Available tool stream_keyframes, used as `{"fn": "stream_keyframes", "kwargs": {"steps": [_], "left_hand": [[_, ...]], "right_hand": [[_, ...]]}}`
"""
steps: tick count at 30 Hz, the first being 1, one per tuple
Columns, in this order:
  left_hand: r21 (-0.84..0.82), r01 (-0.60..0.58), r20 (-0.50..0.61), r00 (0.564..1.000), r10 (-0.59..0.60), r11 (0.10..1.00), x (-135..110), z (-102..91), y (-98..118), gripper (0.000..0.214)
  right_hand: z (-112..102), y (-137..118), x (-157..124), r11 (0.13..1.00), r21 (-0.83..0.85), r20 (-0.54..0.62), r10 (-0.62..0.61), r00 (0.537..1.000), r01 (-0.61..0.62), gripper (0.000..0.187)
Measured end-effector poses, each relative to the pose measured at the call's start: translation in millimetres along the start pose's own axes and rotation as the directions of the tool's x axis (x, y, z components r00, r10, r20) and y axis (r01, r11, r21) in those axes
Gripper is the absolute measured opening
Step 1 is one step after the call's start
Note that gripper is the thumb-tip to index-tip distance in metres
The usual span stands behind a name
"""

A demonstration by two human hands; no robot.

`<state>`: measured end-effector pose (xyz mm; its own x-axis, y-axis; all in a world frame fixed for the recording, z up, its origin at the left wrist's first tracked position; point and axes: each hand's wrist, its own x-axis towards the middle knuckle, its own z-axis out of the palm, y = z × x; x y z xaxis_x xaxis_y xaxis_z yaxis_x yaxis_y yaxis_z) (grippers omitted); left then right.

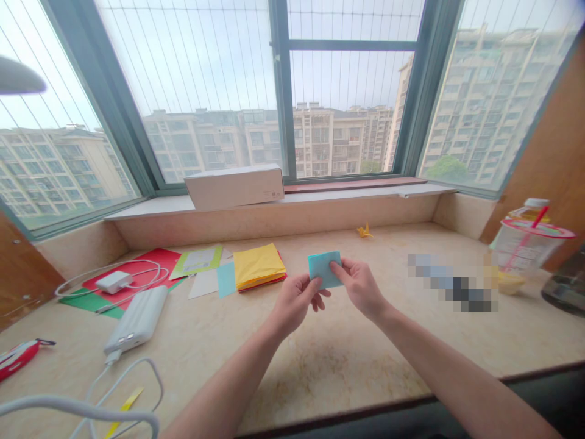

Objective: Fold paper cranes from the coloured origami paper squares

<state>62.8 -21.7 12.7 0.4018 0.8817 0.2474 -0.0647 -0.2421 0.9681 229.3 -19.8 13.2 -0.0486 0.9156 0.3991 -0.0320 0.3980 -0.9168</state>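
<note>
A light blue piece of folded paper [325, 269] is held up above the stone counter between my two hands. My left hand [297, 299] pinches its lower left corner, thumb in front and fingers behind. On the right edge, my right hand [361, 280] grips it with the thumb pressed on its face. Left of my hands lies a stack of yellow paper [259, 266], some red showing beneath it. A small yellow origami crane [364, 230] stands behind my right hand, near the back of the counter.
Red paper [155, 259], a white charger [114, 281] and a white power bank [137, 320] with cables lie on the left. A white box [235, 188] sits on the window ledge. At the right stand a plastic cup [521, 247] with a straw and a bottle [530, 210].
</note>
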Motion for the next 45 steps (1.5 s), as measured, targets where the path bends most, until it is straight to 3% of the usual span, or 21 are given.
{"fn": "stream_keyframes", "kwargs": {"steps": [8,11,14,18,24,29,36,41,45], "left_hand": [[0.051,-0.007,0.017,1.0,0.007,0.999,-3,-2.5,2,0.038],[0.085,-0.007,0.009,1.0,0.007,0.996,-3,-3.8,0,0.038],[0.086,-0.049,-0.135,0.989,0.06,0.995,-1,-7.3,-3,0.037],[0.139,-0.064,-0.298,0.949,0.104,0.988,3,-16.1,-3,0.036],[0.262,0.009,-0.2,0.979,0.045,0.965,2,-18.3,-4,0.038],[0.262,0.01,-0.199,0.979,0.043,0.965,1,-14.6,-3,0.039],[0.212,-0.033,-0.095,0.994,0.054,0.977,-1,-14.3,-3,0.037],[0.191,-0.03,-0.135,0.989,0.056,0.981,1,-13.4,-6,0.033],[0.18,-0.032,-0.188,0.98,0.066,0.983,1,-14.0,-6,0.032]], "right_hand": [[1,1,0,0.999,0.039,0.015,0.027,1.0,-0.027,0.036],[-2,3,3,0.997,0.07,-0.031,0.039,0.999,-0.037,0.035],[-4,7,5,0.999,0.03,-0.06,0.029,0.998,-0.027,0.031],[-4,10,4,0.999,0.008,0.102,0.047,0.994,-0.048,0.028],[-2,10,0,0.998,-0.058,0.111,0.036,0.993,-0.03,0.047],[-4,16,0,0.964,-0.259,0.036,-0.056,0.998,0.063,0.034],[-3,22,0,0.962,-0.26,-0.017,-0.09,0.996,0.082,0.025],[-2,9,-4,0.912,-0.345,0.093,-0.203,0.975,0.222,0.013],[1,-1,-10,0.879,-0.39,0.198,-0.209,0.958,0.273,0.018]]}}
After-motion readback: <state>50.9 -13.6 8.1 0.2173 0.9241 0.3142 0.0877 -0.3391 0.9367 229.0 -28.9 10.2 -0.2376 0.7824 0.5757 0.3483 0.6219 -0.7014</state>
